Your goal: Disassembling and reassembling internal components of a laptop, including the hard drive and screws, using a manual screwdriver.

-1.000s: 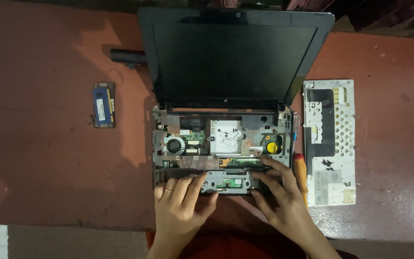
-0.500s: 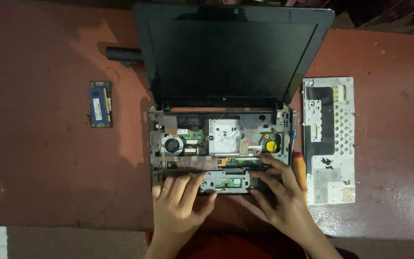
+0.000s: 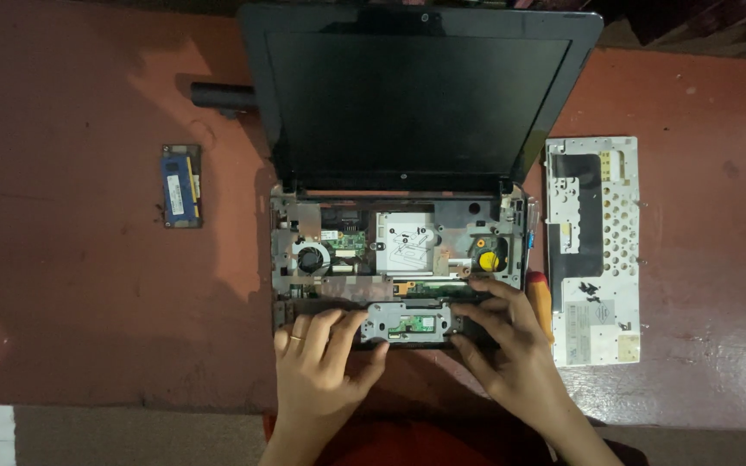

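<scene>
Near the front edge of the worn reddish-brown table (image 3: 71, 328) sits a small black laptop with its top cover off (image 3: 399, 259), screen raised and dark, circuit boards laid bare. Both hands rest on the strip of the base closest to the person. The left hand (image 3: 317, 362) lies with fingers slightly spread over the front left rim, thumb curled toward the grey metal bracket plate (image 3: 407, 321) at the middle of that rim. The right hand (image 3: 511, 345) has its fingers fanned apart, tips pressing along the narrow green board just beyond the bracket; neither hand visibly pinches anything.

Further into the base, a round black cooling fan (image 3: 311, 257) sits on the left and a yellow disc-shaped cell (image 3: 489, 260) on the right, just beyond the right fingertips. An orange-handled screwdriver (image 3: 542, 302) lies beside the laptop's right side, touching or nearly touching the right hand. Next to it, toward the table's right edge, lies a white perforated flat panel (image 3: 593, 250). Well apart on the left lies a blue memory module (image 3: 181, 185), and a black cylindrical bar (image 3: 222, 95) pokes out behind the screen's left corner.

By the look of it, the step in hand is feeling or pressing along the front strip of the base; any further move there would call for gentle, even fingertip pressure, since thin boards and connectors lie directly beneath.
</scene>
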